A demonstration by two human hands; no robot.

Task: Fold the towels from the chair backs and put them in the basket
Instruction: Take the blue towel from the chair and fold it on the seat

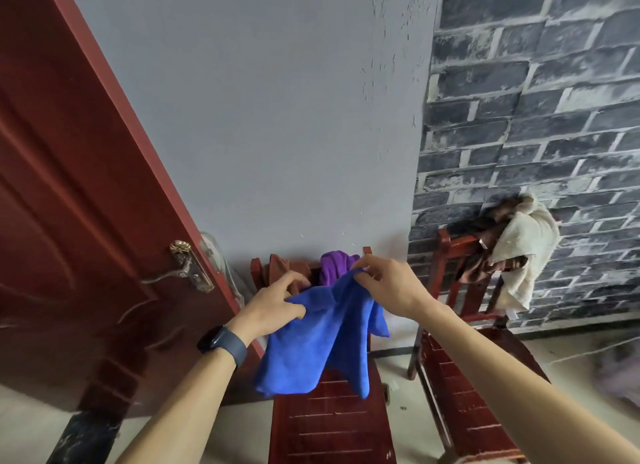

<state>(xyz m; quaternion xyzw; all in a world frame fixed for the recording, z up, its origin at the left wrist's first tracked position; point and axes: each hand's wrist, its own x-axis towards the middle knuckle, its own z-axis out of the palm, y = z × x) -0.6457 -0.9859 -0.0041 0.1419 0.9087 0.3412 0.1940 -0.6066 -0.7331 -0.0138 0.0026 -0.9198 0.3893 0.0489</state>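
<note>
A blue towel hangs in the air above the seat of the middle red wooden chair. My left hand pinches its upper left edge, and my right hand pinches its top right corner. On that chair's back hang a purple towel and a brown towel. A second red chair stands to the right, with a cream towel and a dark brown towel draped over its back. No basket is in view.
A dark red door with a brass handle stands open at the left, close to the middle chair. A grey wall rises behind the chairs and a brick-patterned wall at the right. Pale floor shows between the chairs.
</note>
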